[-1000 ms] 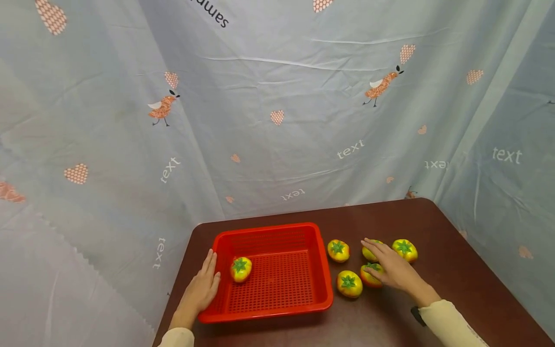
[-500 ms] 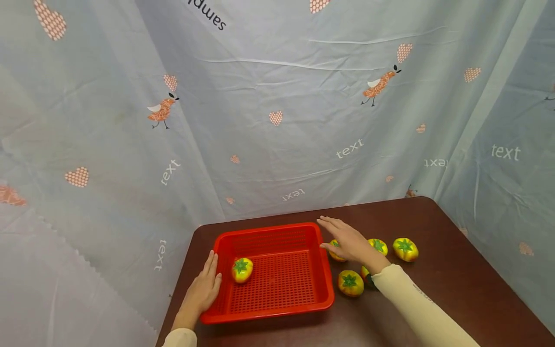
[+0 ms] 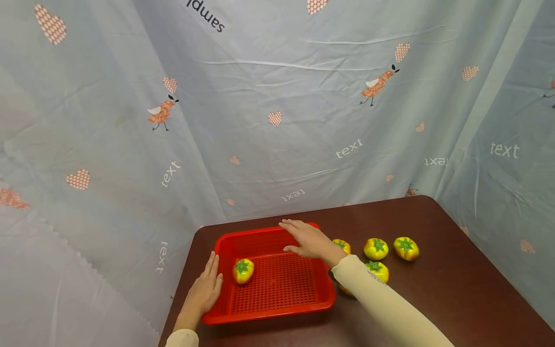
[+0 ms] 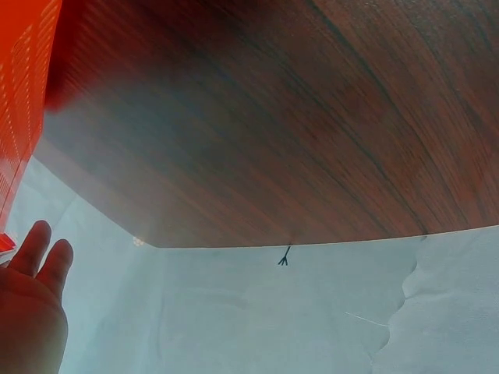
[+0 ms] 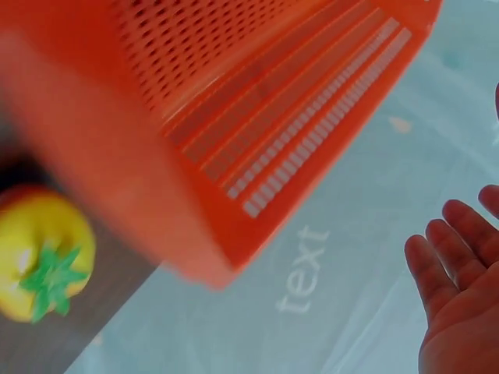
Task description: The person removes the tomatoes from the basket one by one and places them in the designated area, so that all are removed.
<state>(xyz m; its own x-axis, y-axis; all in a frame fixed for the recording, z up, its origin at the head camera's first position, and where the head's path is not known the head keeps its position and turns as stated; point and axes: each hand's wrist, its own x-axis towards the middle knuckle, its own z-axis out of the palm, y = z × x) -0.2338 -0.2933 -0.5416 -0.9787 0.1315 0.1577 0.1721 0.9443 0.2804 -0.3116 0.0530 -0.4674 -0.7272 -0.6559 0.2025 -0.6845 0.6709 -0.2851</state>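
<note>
A red perforated plastic basket [image 3: 269, 318] sits on the table, holding one yellow-orange persimmon [image 3: 243, 271] with a green star-shaped top. My left hand [image 3: 203, 290] lies along the basket's left rim with straight fingers. Over the basket's right back part is my right hand [image 3: 309, 241], its fingers extended and nothing in it; the right wrist view also shows the fingers [image 5: 448, 261] straight and apart from the basket. To the right of the basket lie several more persimmons [image 3: 376, 248], one persimmon [image 3: 346, 290] mostly hidden by my right sleeve.
The dark brown wooden table [image 3: 451, 289] extends right and in front of the basket. A light grey-blue printed curtain [image 3: 277, 159] hangs behind and along both sides of the table. The rightmost persimmon [image 3: 406, 248] lies toward the back.
My right hand has moved left from above the persimmons, past the basket's right rim, to over the basket. My left hand stays at the left rim. The persimmons keep their places.
</note>
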